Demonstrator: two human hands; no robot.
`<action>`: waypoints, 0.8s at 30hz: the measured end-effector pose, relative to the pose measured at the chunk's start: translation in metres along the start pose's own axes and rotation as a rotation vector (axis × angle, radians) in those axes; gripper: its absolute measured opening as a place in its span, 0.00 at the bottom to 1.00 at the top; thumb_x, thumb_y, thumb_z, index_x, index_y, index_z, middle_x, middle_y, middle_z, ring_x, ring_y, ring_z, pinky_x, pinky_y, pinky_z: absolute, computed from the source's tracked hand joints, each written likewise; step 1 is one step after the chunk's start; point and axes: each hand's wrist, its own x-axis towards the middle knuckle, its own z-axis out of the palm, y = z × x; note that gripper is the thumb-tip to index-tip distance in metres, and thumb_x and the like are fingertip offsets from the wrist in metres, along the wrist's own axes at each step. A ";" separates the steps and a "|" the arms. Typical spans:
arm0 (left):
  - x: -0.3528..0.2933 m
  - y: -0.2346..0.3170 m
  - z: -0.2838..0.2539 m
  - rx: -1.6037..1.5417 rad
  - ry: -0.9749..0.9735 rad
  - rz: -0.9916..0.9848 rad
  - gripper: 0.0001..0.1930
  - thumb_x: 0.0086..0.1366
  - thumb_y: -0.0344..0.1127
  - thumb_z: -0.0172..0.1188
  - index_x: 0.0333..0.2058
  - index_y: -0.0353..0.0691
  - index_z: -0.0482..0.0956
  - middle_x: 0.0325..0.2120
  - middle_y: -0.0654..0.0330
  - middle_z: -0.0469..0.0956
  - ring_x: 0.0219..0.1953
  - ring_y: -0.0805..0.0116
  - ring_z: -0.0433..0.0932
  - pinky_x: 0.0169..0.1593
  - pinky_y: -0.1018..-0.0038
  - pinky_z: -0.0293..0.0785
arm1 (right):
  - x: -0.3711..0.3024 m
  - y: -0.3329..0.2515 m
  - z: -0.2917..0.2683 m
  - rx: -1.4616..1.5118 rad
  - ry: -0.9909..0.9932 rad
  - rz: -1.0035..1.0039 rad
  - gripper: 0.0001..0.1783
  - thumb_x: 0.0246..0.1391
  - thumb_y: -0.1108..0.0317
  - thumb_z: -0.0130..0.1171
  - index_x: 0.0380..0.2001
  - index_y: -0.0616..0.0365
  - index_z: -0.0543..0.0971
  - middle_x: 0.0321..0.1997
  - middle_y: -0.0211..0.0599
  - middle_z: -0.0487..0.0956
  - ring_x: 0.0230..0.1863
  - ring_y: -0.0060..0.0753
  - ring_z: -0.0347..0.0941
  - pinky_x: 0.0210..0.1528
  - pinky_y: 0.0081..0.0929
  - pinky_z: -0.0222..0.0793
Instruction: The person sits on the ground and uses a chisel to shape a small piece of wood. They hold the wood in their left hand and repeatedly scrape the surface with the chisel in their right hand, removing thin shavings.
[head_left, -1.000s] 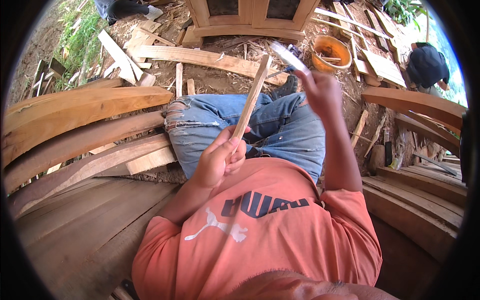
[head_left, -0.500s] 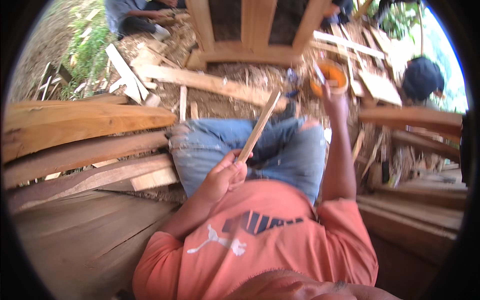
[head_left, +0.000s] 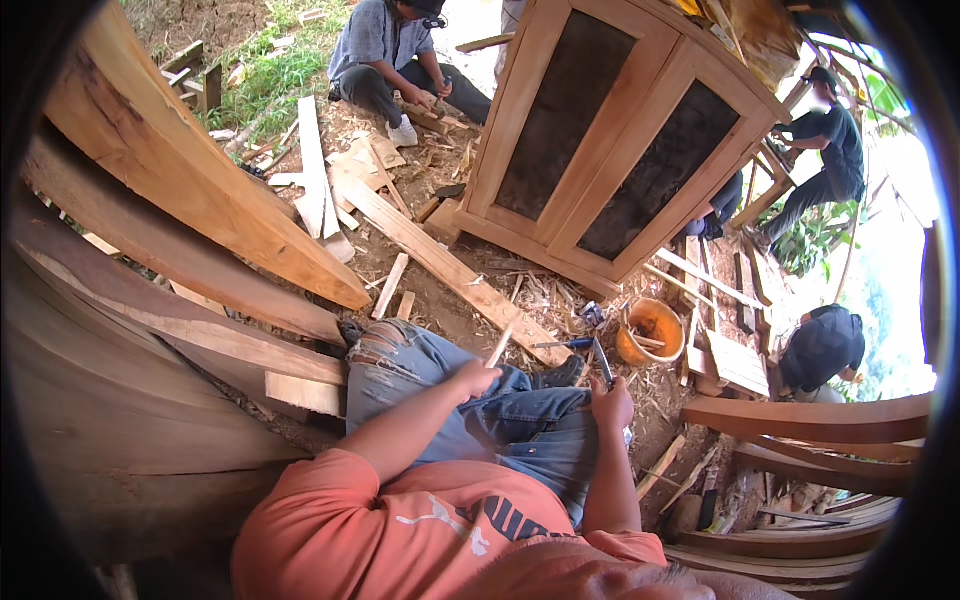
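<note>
My left hand (head_left: 476, 380) is closed around a thin wooden strip (head_left: 502, 343), which points up and away above my jeans. My right hand (head_left: 613, 402), also closed, grips a knife (head_left: 602, 362) with its pale blade pointing away from me. Just beyond the knife, a blue-handled tool (head_left: 578, 344) with a slim dark blade lies by the end of a long plank (head_left: 440, 262). An orange bucket (head_left: 650, 330) with wood pieces inside stands a little past my right hand.
A wooden cabinet (head_left: 570, 235) with two dark panels stands ahead. Thick curved timbers (head_left: 200, 170) rise at my left; more boards (head_left: 800, 415) are stacked at right. One person (head_left: 385, 60) sits far left, another (head_left: 825, 140) stands far right, and a third (head_left: 822, 345) bends nearer. Shavings litter the ground.
My right hand has drawn back from beside the bucket toward my knee, still with the knife. The strip in my left hand now points farther away. The view has tilted up, showing more of the cabinet.
</note>
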 end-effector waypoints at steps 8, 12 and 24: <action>-0.017 -0.008 0.020 0.570 -0.044 0.213 0.29 0.64 0.48 0.70 0.56 0.35 0.75 0.39 0.48 0.85 0.37 0.57 0.85 0.41 0.62 0.79 | 0.008 0.005 0.007 -0.072 -0.055 0.000 0.29 0.58 0.42 0.64 0.49 0.56 0.80 0.41 0.47 0.86 0.47 0.54 0.83 0.49 0.50 0.77; -0.010 -0.012 0.023 0.618 0.019 0.334 0.29 0.63 0.47 0.70 0.56 0.35 0.76 0.46 0.44 0.84 0.47 0.49 0.84 0.52 0.59 0.77 | 0.007 0.000 0.008 -0.076 -0.009 -0.029 0.27 0.58 0.44 0.64 0.48 0.56 0.81 0.41 0.47 0.86 0.46 0.54 0.84 0.49 0.50 0.77; -0.031 0.003 0.019 0.816 -0.029 0.287 0.27 0.66 0.46 0.66 0.58 0.37 0.73 0.48 0.44 0.83 0.49 0.47 0.84 0.51 0.57 0.77 | 0.009 0.003 0.015 -0.094 0.002 -0.074 0.25 0.57 0.46 0.64 0.46 0.57 0.82 0.40 0.47 0.87 0.46 0.56 0.84 0.49 0.52 0.77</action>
